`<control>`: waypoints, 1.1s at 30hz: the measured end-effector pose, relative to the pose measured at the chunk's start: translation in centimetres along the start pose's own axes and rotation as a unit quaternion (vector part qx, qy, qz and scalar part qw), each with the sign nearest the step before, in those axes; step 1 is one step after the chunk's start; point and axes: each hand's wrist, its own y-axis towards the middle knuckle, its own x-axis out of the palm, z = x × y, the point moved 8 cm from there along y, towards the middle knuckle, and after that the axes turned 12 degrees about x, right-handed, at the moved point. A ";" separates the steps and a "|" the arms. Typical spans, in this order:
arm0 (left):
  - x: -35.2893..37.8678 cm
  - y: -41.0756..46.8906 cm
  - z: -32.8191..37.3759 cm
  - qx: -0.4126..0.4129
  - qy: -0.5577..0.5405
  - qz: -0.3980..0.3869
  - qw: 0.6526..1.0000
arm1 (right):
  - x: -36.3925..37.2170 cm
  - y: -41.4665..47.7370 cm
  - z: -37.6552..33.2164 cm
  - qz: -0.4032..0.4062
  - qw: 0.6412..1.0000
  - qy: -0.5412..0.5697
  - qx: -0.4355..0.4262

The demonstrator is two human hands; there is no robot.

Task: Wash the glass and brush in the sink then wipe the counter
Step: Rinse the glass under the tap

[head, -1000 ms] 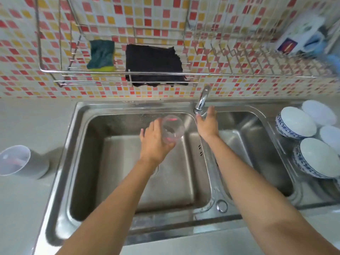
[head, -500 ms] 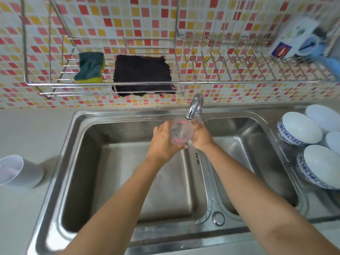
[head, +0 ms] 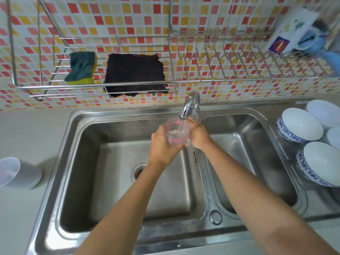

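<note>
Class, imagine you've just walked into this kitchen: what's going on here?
A person is rinsing a clear glass under the running faucet, over the left basin of the sink. The left hand grips the glass. The right hand sits against its other side, near the faucet's base, but its grip is unclear. A sponge and dark cloth lie untouched on the wall rack.

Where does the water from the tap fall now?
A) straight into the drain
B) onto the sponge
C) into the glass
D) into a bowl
C: the stream from the tap runs into the glass, which the left hand grips under the spout.
</note>
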 end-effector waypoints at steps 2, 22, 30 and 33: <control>0.2 0.0 -0.4 -0.007 0.007 -0.006 1.000 | -0.3 -0.2 -0.1 0.013 1.000 -0.006 -0.014; 0.6 -0.1 -0.9 -0.006 -0.025 0.004 1.000 | -6.9 -1.0 1.3 0.178 0.968 0.142 0.110; 0.4 -0.6 -0.8 -0.006 -0.043 0.018 0.999 | -2.1 -10.9 4.3 0.124 0.979 0.095 0.129; 0.3 -0.6 -0.6 0.002 -0.030 0.020 0.999 | 1.4 -13.8 5.6 0.110 0.985 0.018 0.135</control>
